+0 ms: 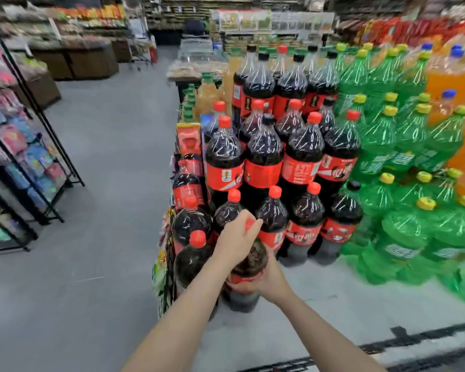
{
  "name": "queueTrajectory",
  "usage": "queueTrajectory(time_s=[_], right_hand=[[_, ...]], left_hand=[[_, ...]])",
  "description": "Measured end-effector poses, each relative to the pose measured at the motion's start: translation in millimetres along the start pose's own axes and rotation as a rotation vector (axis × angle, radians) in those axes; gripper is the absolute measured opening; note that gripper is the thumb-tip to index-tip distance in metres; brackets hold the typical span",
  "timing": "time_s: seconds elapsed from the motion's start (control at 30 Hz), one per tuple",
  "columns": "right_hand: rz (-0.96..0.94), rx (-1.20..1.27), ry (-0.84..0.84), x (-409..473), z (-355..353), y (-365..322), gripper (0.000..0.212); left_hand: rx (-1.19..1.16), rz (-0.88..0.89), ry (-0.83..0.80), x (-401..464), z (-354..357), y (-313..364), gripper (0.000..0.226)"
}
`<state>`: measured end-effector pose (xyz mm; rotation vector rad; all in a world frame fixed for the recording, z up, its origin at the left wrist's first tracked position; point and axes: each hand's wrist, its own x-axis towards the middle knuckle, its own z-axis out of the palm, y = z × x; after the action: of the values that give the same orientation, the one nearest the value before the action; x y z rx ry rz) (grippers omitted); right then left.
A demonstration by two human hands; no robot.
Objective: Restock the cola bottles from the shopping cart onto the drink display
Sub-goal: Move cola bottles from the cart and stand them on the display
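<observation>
Both hands are on one large dark cola bottle with a red label and red cap [246, 267], which stands upright on the pale grey display platform [320, 304] just below frame centre, at the front of the cola stack. The left hand [235, 241] comes in from seven o'clock and wraps over the bottle's neck and cap, fingers curled round the top so that only a sliver of red cap shows beside the thumb. The right hand [269, 280] reaches from five o'clock and grips the bottle's body at the red label, fingers curled round its far side; the fingertips themselves are hidden behind the bottle.

At nine o'clock of the held bottle, touching or just beside it, stands another red-capped cola bottle [195, 260]. At twelve o'clock, tiers of matching plastic cola bottles [263, 162] rise in stepped rows, some with black caps at the top. At three o'clock, a mass of green plastic soda bottles with yellow caps [403, 162] fills the display, and orange soda bottles with blue caps [457, 84] sit at two o'clock. At nine o'clock, across the grey shop floor [105, 162], a black wire rack of colourful packets [24, 157] leans.
</observation>
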<state>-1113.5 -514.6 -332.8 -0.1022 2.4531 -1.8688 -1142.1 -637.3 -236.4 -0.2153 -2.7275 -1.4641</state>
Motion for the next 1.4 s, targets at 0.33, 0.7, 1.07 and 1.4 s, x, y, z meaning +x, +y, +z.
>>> queueTrajectory(time_s=[0.33,0.7,1.07,1.4], right_hand=[[-0.002,-0.047,-0.092,6,-14,-13,0.106],[-0.033,-0.169,-0.118,9,-14,-33,0.129],[-0.002,-0.213,0.112,-2,5,-37,0.103],[-0.017,-0.208,0.168,-5,17,-35,0.107]], left_hand=[[0.034,0.021,-0.046,0,-5,6,0.017],[0.054,0.11,0.128,-44,-82,-24,0.045],[-0.05,-0.008,0.29,-73,-46,-87,0.079],[-0.037,0.005,0.273,-69,-49,-95,0.081]])
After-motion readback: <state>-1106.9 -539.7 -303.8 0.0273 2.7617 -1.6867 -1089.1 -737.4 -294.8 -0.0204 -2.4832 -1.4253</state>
